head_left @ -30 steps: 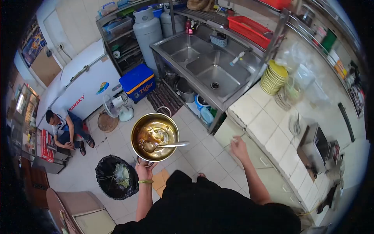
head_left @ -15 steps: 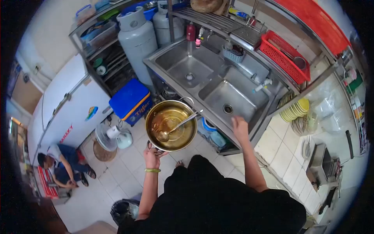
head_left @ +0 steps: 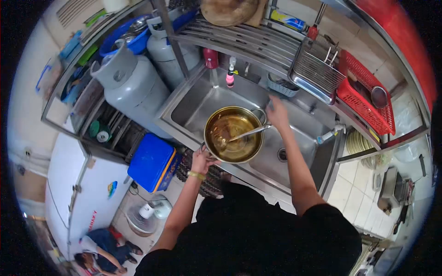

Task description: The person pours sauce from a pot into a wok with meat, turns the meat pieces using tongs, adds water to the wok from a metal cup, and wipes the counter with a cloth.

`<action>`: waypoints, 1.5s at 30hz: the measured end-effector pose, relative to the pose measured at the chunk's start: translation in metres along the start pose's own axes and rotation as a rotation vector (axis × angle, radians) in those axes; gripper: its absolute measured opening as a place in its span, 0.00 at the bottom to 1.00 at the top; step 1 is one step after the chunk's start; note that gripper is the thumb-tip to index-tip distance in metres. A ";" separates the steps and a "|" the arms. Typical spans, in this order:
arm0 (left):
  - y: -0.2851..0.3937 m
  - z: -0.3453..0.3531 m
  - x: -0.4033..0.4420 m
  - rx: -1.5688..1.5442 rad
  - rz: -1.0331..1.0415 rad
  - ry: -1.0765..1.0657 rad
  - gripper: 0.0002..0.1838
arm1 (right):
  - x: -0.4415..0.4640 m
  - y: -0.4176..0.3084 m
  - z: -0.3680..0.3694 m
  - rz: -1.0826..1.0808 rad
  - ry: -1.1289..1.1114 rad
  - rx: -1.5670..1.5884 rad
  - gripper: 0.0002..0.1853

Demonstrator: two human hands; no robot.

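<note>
Your left hand (head_left: 203, 161): closed on the near side handle of the pot, a yellow-green bracelet (head_left: 197, 175) at its wrist; your right hand (head_left: 277, 114): open, fingers loosely extended, close to the pot's far handle, contact between them not possible to tell; one round metal pot (head_left: 235, 149), golden inside with brown residue on its bottom, held over the front of the left basin (head_left: 193, 106) of the sink; one metal ladle (head_left: 251, 132), bowl end down in the pot, handle leaning across the rim and ending near your right wrist; one right basin (head_left: 297, 133), its drain (head_left: 282, 154) showing below your right forearm; one pink-ended tap (head_left: 230, 76) behind the left basin, a red bottle (head_left: 211, 58) to its left; one grey-blue basket (head_left: 282, 86) at the sink's back edge; above, a slatted metal shelf (head_left: 239, 43) bearing a round wooden board (head_left: 229, 10); beside that, a wire rack (head_left: 317, 64) and a red basket (head_left: 363, 101) with a strainer (head_left: 379, 97) in it; to your left, two grey gas cylinders (head_left: 133, 89), a blue cooler (head_left: 151, 161), a fan (head_left: 146, 211) and a white freezer (head_left: 83, 184); at lower left, one seated person (head_left: 108, 250); at right, stacked yellow-green plates (head_left: 358, 141) on the white tiled counter (head_left: 354, 193).
</note>
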State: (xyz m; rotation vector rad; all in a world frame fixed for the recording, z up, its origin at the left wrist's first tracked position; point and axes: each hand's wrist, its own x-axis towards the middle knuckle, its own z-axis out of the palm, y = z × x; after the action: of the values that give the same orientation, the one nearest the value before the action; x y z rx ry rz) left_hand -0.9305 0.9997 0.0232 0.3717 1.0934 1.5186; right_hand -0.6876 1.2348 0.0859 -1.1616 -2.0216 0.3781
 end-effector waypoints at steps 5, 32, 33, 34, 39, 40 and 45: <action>0.014 0.009 0.121 -0.025 -0.206 -0.126 0.15 | 0.141 -0.016 0.086 0.129 0.026 -0.053 0.24; 0.037 0.008 0.354 0.327 -0.703 -0.643 0.24 | 0.133 0.085 0.224 1.134 0.487 0.884 0.10; 0.039 0.006 0.353 0.289 -0.704 -0.652 0.22 | 0.132 0.084 0.227 1.123 0.536 0.850 0.10; 0.042 0.003 0.352 0.250 -0.702 -0.660 0.21 | 0.133 0.083 0.230 1.109 0.583 0.817 0.10; 0.047 -0.013 0.355 0.230 -0.727 -0.625 0.23 | 0.138 0.067 0.220 1.153 0.633 0.739 0.10; 0.048 -0.017 0.357 0.228 -0.731 -0.636 0.24 | 0.136 0.073 0.222 1.137 0.638 0.717 0.09; 0.047 -0.033 0.367 0.197 -0.764 -0.616 0.25 | 0.127 0.065 0.215 1.108 0.485 0.922 0.12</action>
State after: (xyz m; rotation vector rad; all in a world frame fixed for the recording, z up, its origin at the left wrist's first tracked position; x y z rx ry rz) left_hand -1.0858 1.3213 -0.0795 0.4490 0.7505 0.5584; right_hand -0.8440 1.3993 -0.0355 -1.4136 -0.4697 1.2445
